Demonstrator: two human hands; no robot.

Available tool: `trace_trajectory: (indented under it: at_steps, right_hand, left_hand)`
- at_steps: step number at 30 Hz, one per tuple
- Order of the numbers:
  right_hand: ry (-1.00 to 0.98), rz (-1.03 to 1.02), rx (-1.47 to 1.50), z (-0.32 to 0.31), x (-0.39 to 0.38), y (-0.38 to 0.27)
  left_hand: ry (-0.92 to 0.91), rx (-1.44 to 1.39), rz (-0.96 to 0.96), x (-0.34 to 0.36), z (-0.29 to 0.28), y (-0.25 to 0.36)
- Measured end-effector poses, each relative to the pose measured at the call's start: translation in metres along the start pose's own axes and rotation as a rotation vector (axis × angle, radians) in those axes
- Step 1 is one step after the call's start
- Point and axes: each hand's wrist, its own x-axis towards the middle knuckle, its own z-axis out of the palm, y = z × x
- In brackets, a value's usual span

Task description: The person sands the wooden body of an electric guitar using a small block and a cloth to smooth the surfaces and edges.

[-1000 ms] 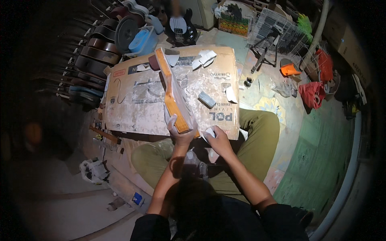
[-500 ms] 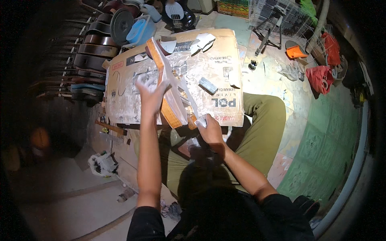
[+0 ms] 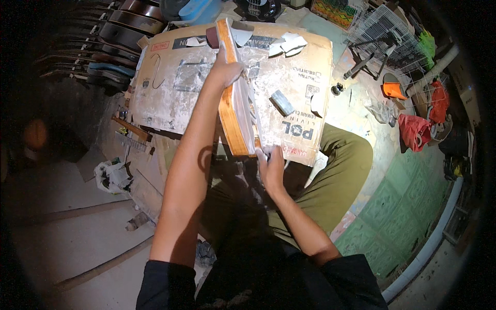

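Note:
A dusty, waisted guitar body (image 3: 231, 121) stands on its edge at the near side of the cardboard, with orange wooden sides and a whitish face turned right. My left hand (image 3: 227, 70) is closed over it at the waist, its thumb on the whitish face and most of its fingers hidden behind. At the body's near lower end my right hand (image 3: 271, 163) is closed, fingertips at a small wooden part there. A grey rectangular block (image 3: 281, 103) lies on the cardboard to the right of the body.
The work surface is flattened cardboard (image 3: 170, 111), smeared with white dust. Torn white paper (image 3: 287, 44) and a dark red scrap (image 3: 212, 37) lie at its far side. Dark guitar bodies (image 3: 126, 33) line the far left. A tripod (image 3: 373, 54) and wire cage (image 3: 385, 26) stand far right.
My left hand, spread over the body before, has moved farther away and closed around its waist. The guitar body now stands more upright. My right hand stays at its near end.

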Motion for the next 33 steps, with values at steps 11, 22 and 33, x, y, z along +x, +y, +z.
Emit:
trace_trajectory:
  at_steps: [11, 22, 33]
  right_hand:
    - [0.172, -0.086, -0.052, 0.009, 0.003, 0.003]
    - [0.166, 0.059, -0.003, 0.011, 0.015, -0.001]
    - [0.153, 0.100, 0.030, 0.012, -0.009, 0.001]
  left_hand:
    - [0.076, 0.084, 0.099, 0.000, 0.004, -0.007]
    - [0.047, 0.090, -0.011, -0.009, 0.006, 0.014]
    - [0.065, 0.079, 0.027, -0.016, 0.000, 0.002]
